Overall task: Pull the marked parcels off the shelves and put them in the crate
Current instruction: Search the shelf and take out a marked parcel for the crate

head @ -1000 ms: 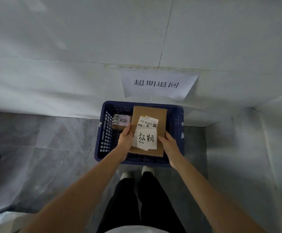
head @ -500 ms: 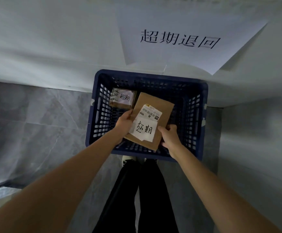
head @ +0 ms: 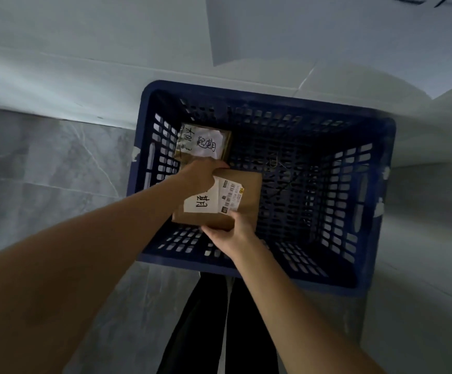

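A brown cardboard parcel (head: 249, 190) with a white handwritten slip and a barcode label is held low inside the dark blue slatted crate (head: 375, 184). My left hand (head: 203, 176) grips its far left edge. My right hand (head: 228, 233) grips its near edge. A second, smaller marked parcel (head: 206, 144) lies on the crate floor in the far left corner, just beyond my left hand.
The crate stands on a grey tiled floor (head: 57, 171) against a white wall (head: 84, 63). A paper sign (head: 327, 31) hangs on the wall above it. My dark trouser legs (head: 211, 319) are just in front of the crate's near rim.
The view has dropped closer to the crate. Both hands have lowered the brown parcel deeper into the crate and turned it, so the slip now reads sideways.
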